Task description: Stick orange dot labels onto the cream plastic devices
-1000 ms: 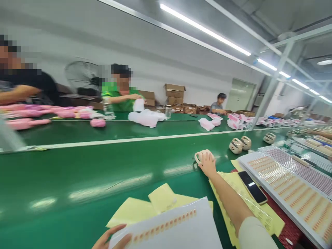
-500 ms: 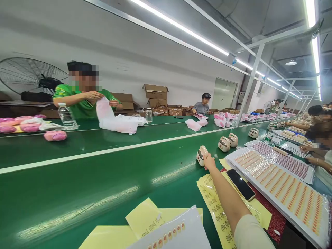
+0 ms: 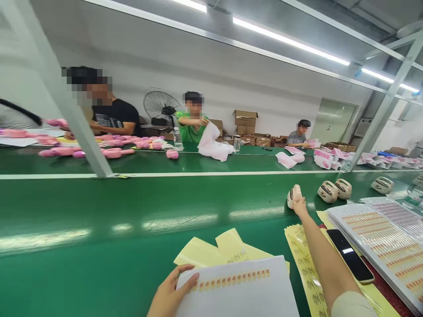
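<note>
My right hand (image 3: 300, 207) reaches far out over the green belt, its fingers closed on a small cream plastic device (image 3: 294, 196) with a handle and a dark panel. My left hand (image 3: 172, 290) grips the upper left corner of a white sticker sheet (image 3: 238, 293), thumb on top. One row of small orange-and-cream oval stickers runs along that sheet's upper part. Beneath it, yellow label sheets (image 3: 200, 252) stick out. More cream devices (image 3: 328, 192) stand to the right of my right hand, apart from it.
A phone (image 3: 350, 255) lies on yellow printed labels (image 3: 302, 251) beside my right forearm. Stacked sticker sheets (image 3: 373, 229) are at the right. Across the white divider (image 3: 205, 175), co-workers handle pink items (image 3: 114, 152) and a white bag (image 3: 214, 147). A metal post (image 3: 77, 127) rises at left.
The view has swung left, bringing another co-worker and a post into sight. My left hand has come into view on the sticker sheet. My right hand still holds the cream device.
</note>
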`<action>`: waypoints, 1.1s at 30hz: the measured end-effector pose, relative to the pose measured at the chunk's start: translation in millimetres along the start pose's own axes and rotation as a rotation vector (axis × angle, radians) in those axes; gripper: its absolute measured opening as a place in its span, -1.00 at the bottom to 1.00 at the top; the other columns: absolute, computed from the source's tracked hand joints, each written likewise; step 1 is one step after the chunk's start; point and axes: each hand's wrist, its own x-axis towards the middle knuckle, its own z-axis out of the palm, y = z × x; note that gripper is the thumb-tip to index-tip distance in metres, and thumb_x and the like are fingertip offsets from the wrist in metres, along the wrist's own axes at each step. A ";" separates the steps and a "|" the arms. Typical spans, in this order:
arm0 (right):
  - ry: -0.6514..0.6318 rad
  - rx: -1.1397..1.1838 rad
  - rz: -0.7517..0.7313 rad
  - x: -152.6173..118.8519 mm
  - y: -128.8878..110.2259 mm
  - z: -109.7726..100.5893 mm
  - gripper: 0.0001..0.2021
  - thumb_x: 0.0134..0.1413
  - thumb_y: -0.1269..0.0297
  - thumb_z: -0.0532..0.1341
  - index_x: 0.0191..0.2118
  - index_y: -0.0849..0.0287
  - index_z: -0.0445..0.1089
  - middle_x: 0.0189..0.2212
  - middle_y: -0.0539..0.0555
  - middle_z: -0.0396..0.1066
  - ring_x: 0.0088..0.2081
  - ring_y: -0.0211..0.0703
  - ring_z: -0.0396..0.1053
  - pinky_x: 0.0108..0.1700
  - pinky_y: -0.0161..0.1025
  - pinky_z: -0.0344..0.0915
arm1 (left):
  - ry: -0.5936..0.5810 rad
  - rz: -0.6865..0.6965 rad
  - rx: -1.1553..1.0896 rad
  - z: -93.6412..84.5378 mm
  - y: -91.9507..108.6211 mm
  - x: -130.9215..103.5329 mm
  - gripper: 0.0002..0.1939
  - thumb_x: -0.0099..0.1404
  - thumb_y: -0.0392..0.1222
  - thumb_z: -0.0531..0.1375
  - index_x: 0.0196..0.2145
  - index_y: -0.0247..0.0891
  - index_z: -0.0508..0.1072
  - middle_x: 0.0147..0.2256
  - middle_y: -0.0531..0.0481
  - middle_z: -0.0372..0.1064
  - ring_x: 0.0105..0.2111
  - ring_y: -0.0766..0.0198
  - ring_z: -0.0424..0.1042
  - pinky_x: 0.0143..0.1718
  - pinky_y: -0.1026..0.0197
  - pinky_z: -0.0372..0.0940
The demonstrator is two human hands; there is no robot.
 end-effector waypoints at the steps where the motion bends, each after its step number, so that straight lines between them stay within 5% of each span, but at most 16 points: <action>1: -0.026 0.025 0.000 -5.7 -1.6 -3.2 -0.61 0.13 0.24 0.03 0.06 0.27 0.12 0.03 0.24 0.12 -0.01 -0.05 0.19 -0.04 -0.04 0.19 | 0.008 0.010 -0.011 2.4 -0.9 0.3 -0.53 -0.16 0.15 0.22 -0.33 -0.18 0.32 -0.52 0.04 0.42 -0.59 0.16 0.40 -0.61 0.26 0.26; 5: -0.168 0.128 -0.129 -51.4 -7.2 -14.9 -0.45 0.10 0.23 -0.01 0.18 0.38 -0.07 0.12 0.32 -0.01 0.13 0.01 0.03 -0.01 -0.18 0.17 | -0.013 0.009 -0.141 7.1 -0.3 0.9 -0.51 -0.17 0.13 0.24 -0.32 -0.19 0.32 -0.51 0.05 0.40 -0.60 0.21 0.38 -0.59 0.26 0.26; 10: -0.363 0.356 -0.447 -136.0 -1.3 -27.0 -0.55 0.02 0.09 0.02 0.04 0.12 0.17 -0.13 0.11 0.28 -0.16 -0.13 0.29 -0.13 -0.21 0.23 | -0.013 0.006 -0.244 7.7 9.5 -2.8 -0.58 -0.23 0.06 0.29 -0.43 -0.23 0.37 -0.55 0.08 0.37 -0.61 0.27 0.35 -0.59 0.31 0.23; 14: -0.293 0.568 -0.201 -175.3 10.9 -32.4 -0.65 -0.05 -0.03 0.04 -0.28 0.14 0.27 -0.38 0.07 0.28 -0.43 -0.19 0.25 -0.35 -0.22 0.22 | 0.056 0.015 -0.324 6.1 15.9 -5.7 -0.56 -0.30 0.08 0.31 -0.47 -0.24 0.38 -0.53 0.09 0.36 -0.62 0.30 0.34 -0.59 0.30 0.22; 17: -0.317 0.793 -0.050 -186.3 17.6 -36.8 -0.62 -0.06 -0.12 0.00 -0.51 0.14 0.16 -0.55 0.00 0.20 -0.49 -0.23 0.19 -0.42 -0.27 0.19 | 0.056 -0.009 -0.363 1.6 19.3 -7.5 -0.58 -0.27 0.04 0.31 -0.44 -0.21 0.37 -0.50 0.09 0.38 -0.62 0.29 0.35 -0.58 0.27 0.25; 23: -0.444 1.234 0.154 -195.6 16.5 -40.5 -0.57 -0.20 -0.12 0.12 -0.31 0.14 0.25 -0.48 0.02 0.27 -0.50 -0.25 0.21 -0.48 -0.30 0.20 | -0.015 -0.048 -0.458 -3.7 26.7 -8.9 -0.60 -0.23 -0.08 0.35 -0.40 -0.22 0.35 -0.53 0.08 0.40 -0.61 0.28 0.38 -0.56 0.27 0.28; 27: -0.371 1.372 0.290 -193.5 13.1 -41.8 -0.66 -0.29 0.00 0.23 -0.38 0.12 0.30 -0.60 -0.05 0.21 -0.58 -0.31 0.17 -0.56 -0.35 0.15 | -0.027 -0.046 -0.425 -5.4 33.6 -10.2 -0.61 -0.20 -0.07 0.34 -0.39 -0.20 0.34 -0.55 0.09 0.40 -0.59 0.26 0.40 -0.55 0.26 0.28; 33: -1.001 1.482 0.231 -200.9 3.1 -55.6 -0.71 -0.26 0.17 0.27 -0.34 0.20 0.39 -0.46 0.05 0.40 -0.38 -0.15 0.37 -0.29 -0.23 0.28 | -0.033 -0.064 -0.340 -10.9 40.2 -18.4 -0.61 -0.21 -0.03 0.33 -0.40 -0.19 0.34 -0.52 0.07 0.41 -0.61 0.26 0.38 -0.56 0.25 0.27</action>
